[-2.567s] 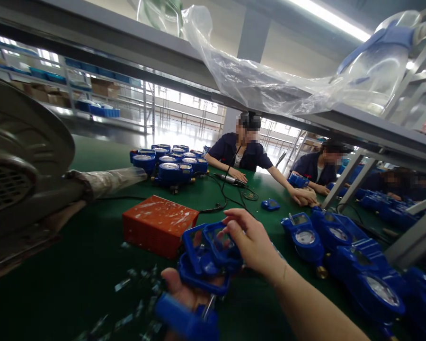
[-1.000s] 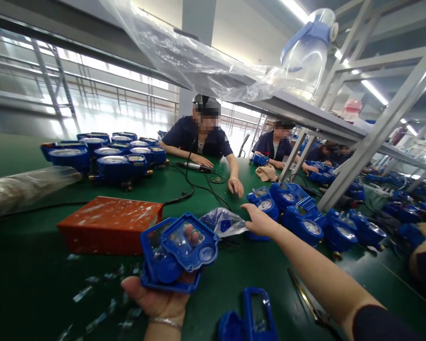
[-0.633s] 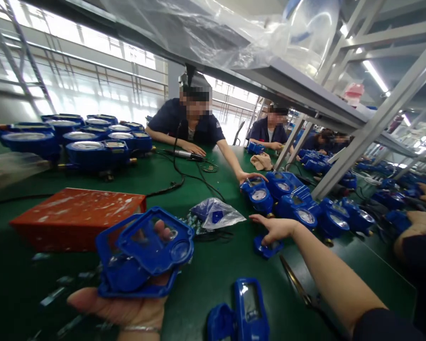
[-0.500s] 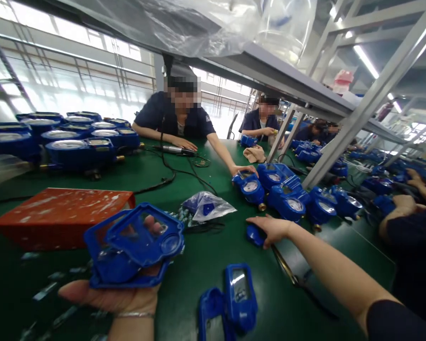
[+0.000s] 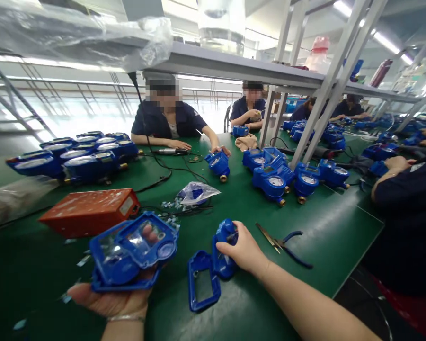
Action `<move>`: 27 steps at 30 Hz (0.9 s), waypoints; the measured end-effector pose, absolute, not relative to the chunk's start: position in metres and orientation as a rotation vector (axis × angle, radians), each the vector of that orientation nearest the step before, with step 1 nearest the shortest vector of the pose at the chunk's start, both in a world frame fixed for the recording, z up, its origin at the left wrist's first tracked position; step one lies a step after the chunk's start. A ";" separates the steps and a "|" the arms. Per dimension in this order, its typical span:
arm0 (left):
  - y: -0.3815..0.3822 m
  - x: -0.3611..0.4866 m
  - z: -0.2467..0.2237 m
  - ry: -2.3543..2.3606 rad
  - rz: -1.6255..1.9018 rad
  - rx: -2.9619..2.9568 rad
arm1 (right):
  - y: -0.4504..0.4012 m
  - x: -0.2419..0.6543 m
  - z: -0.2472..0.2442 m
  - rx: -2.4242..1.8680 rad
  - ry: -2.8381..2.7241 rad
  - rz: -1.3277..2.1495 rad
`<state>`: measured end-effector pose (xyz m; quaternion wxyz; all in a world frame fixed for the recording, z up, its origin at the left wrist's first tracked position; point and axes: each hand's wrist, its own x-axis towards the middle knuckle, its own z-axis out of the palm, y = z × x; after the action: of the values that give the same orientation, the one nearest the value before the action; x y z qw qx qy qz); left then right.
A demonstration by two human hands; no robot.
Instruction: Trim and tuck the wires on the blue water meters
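Two stacked blue covers [image 5: 133, 251] rest in the left hand [image 5: 108, 296]; right hand [image 5: 243, 248] grips another cover [image 5: 223, 251].

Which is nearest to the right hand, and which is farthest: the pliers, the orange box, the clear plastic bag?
From the right hand:
1. Pliers, just to its right on the green mat.
2. Clear plastic bag, beyond it, toward the middle of the table.
3. Orange box, far to the left.

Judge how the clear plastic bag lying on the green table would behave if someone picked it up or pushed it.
The plastic bag looks thin and crumpled, so probably floppy and light. A small blue part inside would likely slide about when lifted. Pushed, it would probably crumple rather than roll.
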<state>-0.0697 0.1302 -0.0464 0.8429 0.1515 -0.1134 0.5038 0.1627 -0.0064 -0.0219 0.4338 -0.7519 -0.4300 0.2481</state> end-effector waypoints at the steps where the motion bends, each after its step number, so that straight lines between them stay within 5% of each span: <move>1: 0.117 -0.083 -0.050 -0.192 1.037 0.328 | -0.006 0.161 -0.025 -1.852 -1.049 0.649; 6: 0.061 -0.131 -0.046 0.326 0.710 0.317 | -0.010 0.156 -0.032 -1.747 -0.986 0.767; 10: 0.030 -0.114 -0.034 0.610 0.790 0.255 | -0.021 0.139 -0.033 -1.664 -1.012 0.805; 27: 0.030 -0.049 -0.048 0.595 0.560 0.443 | -0.022 0.142 -0.026 -1.228 -0.956 0.946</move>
<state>-0.0491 0.0300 -0.0479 0.8940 0.2135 0.2867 0.2700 0.1423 -0.0218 -0.0261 0.6135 -0.5325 -0.4145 0.4101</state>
